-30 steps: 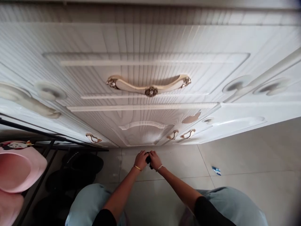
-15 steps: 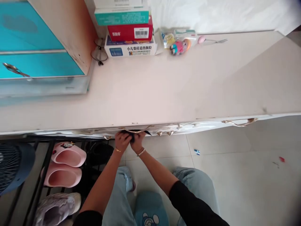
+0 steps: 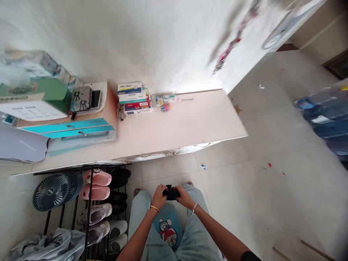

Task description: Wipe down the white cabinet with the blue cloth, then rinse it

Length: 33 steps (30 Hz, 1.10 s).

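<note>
A small, dark, soft-looking bundle [image 3: 172, 193], perhaps folded cloth, is stretched between my two hands above my lap. My left hand [image 3: 159, 197] grips its left end, with the thumb on top. Its right end is pinched in my right hand [image 3: 185, 197]. The exact kind of item is too small to make out. Beneath it is a blue stool [image 3: 168, 228] with a cartoon cat print, between my jeans-covered knees. The pale cabinet [image 3: 174, 132] stands in front of both hands, well apart from them.
On the left, a black shoe rack [image 3: 89, 214] carries pink clogs [image 3: 101, 178], sneakers [image 3: 95, 214] and a dark fan [image 3: 51, 191]. Medicine boxes [image 3: 137, 106] and a blue-fronted drawer unit [image 3: 81, 131] sit on the cabinet. Large water bottles [image 3: 330, 119] stand far right.
Both hands have drawn back from the cabinet front toward my lap, bringing the dark bundle with them. My view has pulled back and now takes in more of the room.
</note>
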Tool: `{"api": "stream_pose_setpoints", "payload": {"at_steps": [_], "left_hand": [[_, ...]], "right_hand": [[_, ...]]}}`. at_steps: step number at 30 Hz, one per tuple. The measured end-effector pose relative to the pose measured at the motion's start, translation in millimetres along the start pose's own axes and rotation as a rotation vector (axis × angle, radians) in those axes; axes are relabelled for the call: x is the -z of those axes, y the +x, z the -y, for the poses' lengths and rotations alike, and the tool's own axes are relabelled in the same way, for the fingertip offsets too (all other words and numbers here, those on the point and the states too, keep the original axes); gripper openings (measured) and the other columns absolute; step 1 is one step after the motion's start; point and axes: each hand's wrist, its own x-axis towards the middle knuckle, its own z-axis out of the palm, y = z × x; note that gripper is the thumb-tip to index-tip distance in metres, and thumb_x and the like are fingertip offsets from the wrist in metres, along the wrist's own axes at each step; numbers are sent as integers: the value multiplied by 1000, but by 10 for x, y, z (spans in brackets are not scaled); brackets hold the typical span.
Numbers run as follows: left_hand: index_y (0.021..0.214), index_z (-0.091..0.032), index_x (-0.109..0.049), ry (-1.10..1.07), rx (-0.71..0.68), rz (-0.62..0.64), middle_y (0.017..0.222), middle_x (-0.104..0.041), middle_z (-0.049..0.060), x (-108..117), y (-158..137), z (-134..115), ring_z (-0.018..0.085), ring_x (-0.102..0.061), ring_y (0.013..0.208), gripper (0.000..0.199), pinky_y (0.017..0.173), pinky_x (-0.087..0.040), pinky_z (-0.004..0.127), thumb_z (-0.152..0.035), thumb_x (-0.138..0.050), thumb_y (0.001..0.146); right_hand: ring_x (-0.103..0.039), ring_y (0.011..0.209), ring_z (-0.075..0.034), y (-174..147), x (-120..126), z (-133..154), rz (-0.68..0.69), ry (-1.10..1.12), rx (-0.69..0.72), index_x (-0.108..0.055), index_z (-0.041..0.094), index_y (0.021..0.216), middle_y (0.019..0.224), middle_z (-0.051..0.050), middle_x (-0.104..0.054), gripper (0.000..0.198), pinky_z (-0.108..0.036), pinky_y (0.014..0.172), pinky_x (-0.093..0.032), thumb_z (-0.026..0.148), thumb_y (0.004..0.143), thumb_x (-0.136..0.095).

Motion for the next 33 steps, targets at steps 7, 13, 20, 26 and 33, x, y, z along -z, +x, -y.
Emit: {"api": "stream_pose_setpoints", "payload": {"at_steps": [7,13,20,26,33], "left_hand": [[120,-18,-69,-95,-288,62,111,-64,10,477,306,-2100,28,-59,111,56,107,-48,47,-1,-58,68],[95,-21,-68,-118,-432,51,89,-56,2,487,573,-3742,22,-54,90,32,91,-48,38,-7,-65,67],[87,-20,-57,-321,-364,214,78,-55,-3,-337,544,-4948,14,-52,72,31,70,-45,26,-36,-80,74],[83,-21,-59,-539,-230,221,78,-59,-2,-638,1114,-5454,14,-56,73,39,68,-46,26,-48,-82,69],[96,-22,-63,-641,-190,52,88,-66,2,-1048,2310,-5965,16,-62,82,43,79,-50,29,-52,-82,72]], "right_hand": [[-57,110,-30,-918,1777,206,-388,172,-11,-67,19,101,109,-11,-69,28,-46,100,-46,8,75,-63],[-65,102,-24,-1817,3272,86,-651,398,122,-69,23,110,110,-7,-71,26,-39,95,-51,21,85,-64],[-66,91,-20,-2700,4181,-626,-948,680,-4,-75,22,107,99,-5,-75,23,-33,83,-53,35,90,-64],[-58,71,-16,-2767,4398,-1112,-1115,872,-186,-73,19,117,85,-5,-71,46,-29,63,-49,56,98,-54],[-65,92,-20,-2431,5394,-1600,-1185,798,-223,-77,22,116,119,-11,-67,43,-33,79,-55,55,94,-60]]}}
